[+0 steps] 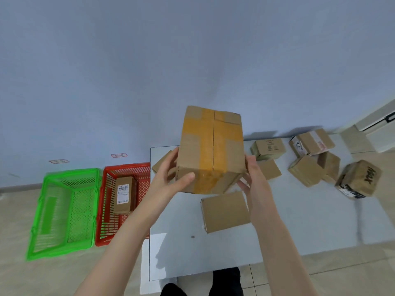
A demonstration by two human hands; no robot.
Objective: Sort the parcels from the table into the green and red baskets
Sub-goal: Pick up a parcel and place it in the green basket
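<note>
Centrally, a large parcel is held up above the table between both hands. It is gripped at its lower left by the left hand, the thumb laid on the near face and the fingers spread along the side. Its lower right corner is clasped by the right hand, whose fingers are curled under the edge. Yellow tape is run along the parcel's top seam and crossed by a second band; no writing can be seen on it.

Directly below the hands a flat parcel is laid on the table, plain side up. A small parcel is partly hidden behind the left hand, and a thin parcel is seen just beside the right hand.

Farther back, a printed box carries dark marks too small to be read. Beside it, a taped box bears a white label with what looks like "5744". Near the right edge, a marked box is tilted, with large black handwriting that cannot be made out.

On the floor to the left, the red basket holds a labelled parcel, its white shipping label unreadable. The green basket is set just beside it. Two wall tags are fixed above the baskets, their writing blurred.
</note>
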